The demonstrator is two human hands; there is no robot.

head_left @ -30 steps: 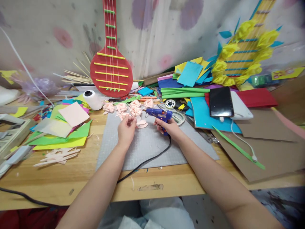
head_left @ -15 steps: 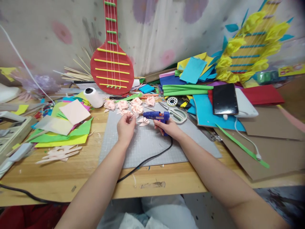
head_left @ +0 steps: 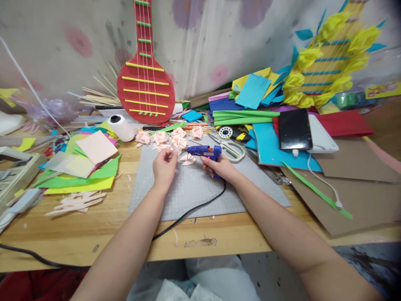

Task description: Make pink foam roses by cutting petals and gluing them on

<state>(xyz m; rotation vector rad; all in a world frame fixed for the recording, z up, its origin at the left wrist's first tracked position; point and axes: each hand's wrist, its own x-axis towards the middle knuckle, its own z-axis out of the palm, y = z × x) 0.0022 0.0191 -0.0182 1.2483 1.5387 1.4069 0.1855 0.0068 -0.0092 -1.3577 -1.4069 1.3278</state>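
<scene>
Looks like the gluing step: right hand [head_left: 216, 165] grips a blue plastic pistol-shaped glue gun [head_left: 200, 149], nozzle by a thin pale-pink paper piece [head_left: 179, 150] pinched in the fingers of the left hand [head_left: 164, 165], over the grey gridded mat [head_left: 194, 196] at the worktop's [head_left: 78, 234] front edge; calls for a steady nozzle. Crumpled pink paper rosettes [head_left: 160, 137] line mat's back edge

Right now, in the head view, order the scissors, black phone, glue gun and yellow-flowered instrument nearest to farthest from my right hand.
1. Glue gun, held in your right hand
2. Scissors, just beyond it
3. Black phone, farther right
4. Yellow-flowered instrument, back right
</scene>
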